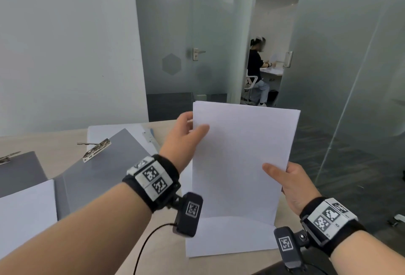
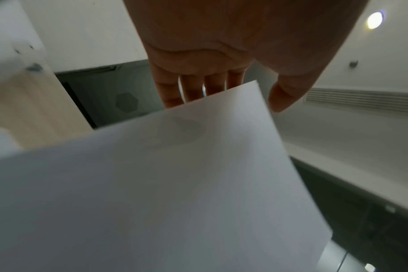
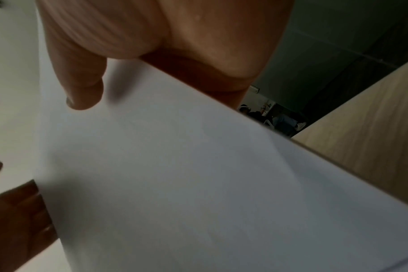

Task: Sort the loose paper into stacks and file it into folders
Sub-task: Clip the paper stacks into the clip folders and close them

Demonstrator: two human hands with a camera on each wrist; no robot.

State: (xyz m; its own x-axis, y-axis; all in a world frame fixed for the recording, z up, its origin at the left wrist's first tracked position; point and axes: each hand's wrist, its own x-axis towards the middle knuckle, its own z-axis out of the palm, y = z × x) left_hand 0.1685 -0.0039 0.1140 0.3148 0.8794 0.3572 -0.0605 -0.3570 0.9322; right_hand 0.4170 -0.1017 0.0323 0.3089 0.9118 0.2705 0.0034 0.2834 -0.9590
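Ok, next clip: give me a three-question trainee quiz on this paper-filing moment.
1. True or false: the paper stack lies flat on the table.
2. Which hand grips the stack's upper edge? A) left hand B) right hand C) neither
3. Fill in: the open grey folder with the metal clip lies to the ____ of the stack.

Key
1. False: both hands hold it upright, its bottom edge on sheets lying on the table.
2. A: the left hand grips near the top left corner, the right hand holds the lower right edge.
3. left
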